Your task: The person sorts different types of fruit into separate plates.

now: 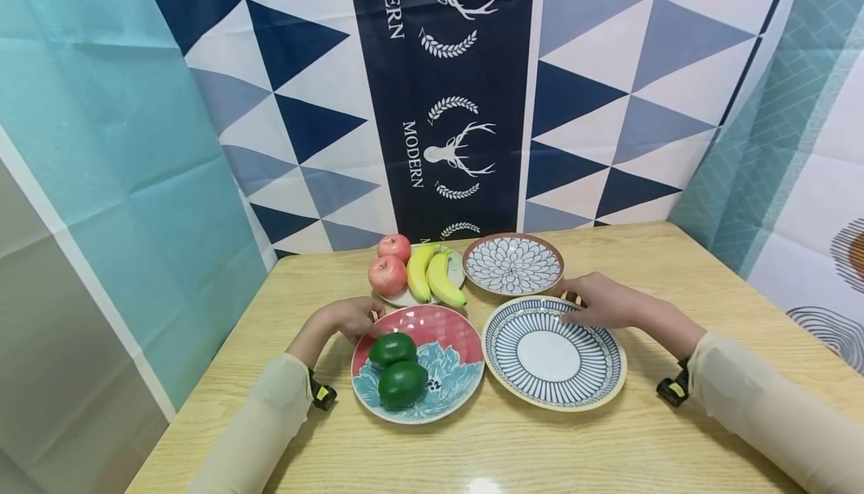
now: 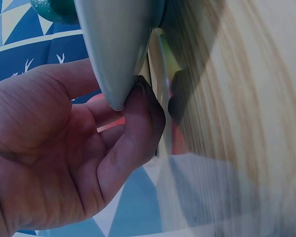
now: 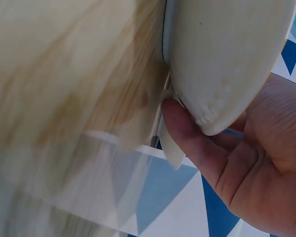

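Observation:
My left hand (image 1: 354, 318) pinches the upper left rim of a red and blue flowered plate (image 1: 454, 389). In the left wrist view, its fingers (image 2: 133, 123) curl beneath the rim, with the thumb over the top. Two dark green avocados (image 1: 403, 384) lie on that plate's left half. My right hand (image 1: 604, 301) grips the upper right rim of a blue-striped plate (image 1: 548, 355) with a yellowish edge, which holds nothing. Its thumb reaches over the inside, and the right wrist view shows fingers (image 3: 187, 136) under the rim. The two plates sit side by side, edges close together.
Behind the flowered plate, a pale plate (image 1: 405, 299) bears two red apples (image 1: 388, 275) and two bananas (image 1: 442, 280). A brown-rimmed plate with a petal pattern (image 1: 514, 265) stands at the back, right of the fruit. Patterned cloth (image 1: 459, 104) hangs behind the wooden table (image 1: 432, 456).

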`<state>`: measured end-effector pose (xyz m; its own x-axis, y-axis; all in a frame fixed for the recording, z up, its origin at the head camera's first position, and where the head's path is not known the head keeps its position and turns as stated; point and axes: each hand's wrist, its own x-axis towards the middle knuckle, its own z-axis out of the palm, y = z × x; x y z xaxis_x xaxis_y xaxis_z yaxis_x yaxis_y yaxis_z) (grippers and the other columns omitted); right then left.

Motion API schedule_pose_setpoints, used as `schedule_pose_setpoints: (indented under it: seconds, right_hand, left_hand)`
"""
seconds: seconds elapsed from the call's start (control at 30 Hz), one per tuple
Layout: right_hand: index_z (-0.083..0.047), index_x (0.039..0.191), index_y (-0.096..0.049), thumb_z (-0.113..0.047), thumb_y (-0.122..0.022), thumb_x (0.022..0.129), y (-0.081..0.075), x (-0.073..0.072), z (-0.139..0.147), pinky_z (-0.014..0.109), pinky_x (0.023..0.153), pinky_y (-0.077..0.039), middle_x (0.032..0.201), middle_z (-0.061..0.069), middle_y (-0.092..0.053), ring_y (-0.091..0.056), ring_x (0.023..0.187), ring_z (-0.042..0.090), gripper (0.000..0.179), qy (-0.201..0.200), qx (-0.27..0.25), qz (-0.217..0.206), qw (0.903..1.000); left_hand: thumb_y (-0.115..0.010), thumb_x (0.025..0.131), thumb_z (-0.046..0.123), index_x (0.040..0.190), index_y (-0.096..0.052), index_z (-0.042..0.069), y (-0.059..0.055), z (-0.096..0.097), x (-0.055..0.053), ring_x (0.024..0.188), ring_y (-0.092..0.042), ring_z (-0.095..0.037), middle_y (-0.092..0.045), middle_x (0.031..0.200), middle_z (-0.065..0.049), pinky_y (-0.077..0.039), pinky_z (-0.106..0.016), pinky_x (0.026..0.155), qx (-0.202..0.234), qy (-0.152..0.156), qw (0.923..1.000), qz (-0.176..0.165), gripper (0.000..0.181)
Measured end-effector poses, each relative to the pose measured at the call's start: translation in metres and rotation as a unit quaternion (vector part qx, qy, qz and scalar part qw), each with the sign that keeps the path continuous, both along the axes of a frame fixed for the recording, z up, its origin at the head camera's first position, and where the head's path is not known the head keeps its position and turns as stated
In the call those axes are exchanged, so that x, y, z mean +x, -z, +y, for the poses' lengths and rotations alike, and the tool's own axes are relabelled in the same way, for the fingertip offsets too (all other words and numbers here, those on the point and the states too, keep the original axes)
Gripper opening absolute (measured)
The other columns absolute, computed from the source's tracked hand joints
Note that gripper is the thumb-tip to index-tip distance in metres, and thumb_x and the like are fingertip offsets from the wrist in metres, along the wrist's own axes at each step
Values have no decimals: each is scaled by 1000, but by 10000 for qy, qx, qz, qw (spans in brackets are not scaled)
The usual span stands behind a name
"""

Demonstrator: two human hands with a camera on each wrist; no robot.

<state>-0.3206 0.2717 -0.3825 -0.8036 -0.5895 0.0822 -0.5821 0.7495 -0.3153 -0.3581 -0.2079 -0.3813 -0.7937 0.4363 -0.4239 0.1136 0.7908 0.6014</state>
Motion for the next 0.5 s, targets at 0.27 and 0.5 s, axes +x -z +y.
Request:
schedule_pose_setpoints:
  seconds: [0.27,0.5]
  right_hand:
    - [-5,122,-72,-19,-82,93,1,-1,1,32,73,-56,102,1,-72,-62,84,9,34,-17,-2,22,10000]
    - [-6,121,-73,-15,-81,94,1,-1,-1,31,72,-55,99,-3,-70,-61,82,9,30,46,22,-28,10000]
  left_hand:
    - [-69,99,6,101,-61,6,-2,0,2,84,-61,-21,-60,104,-12,-60,-31,68,-9,-26,10000,-10,8]
    - [-70,99,8,100,-61,6,-2,0,3,82,-60,-20,-60,105,-12,-58,-29,65,-32,-9,10000,40,9]
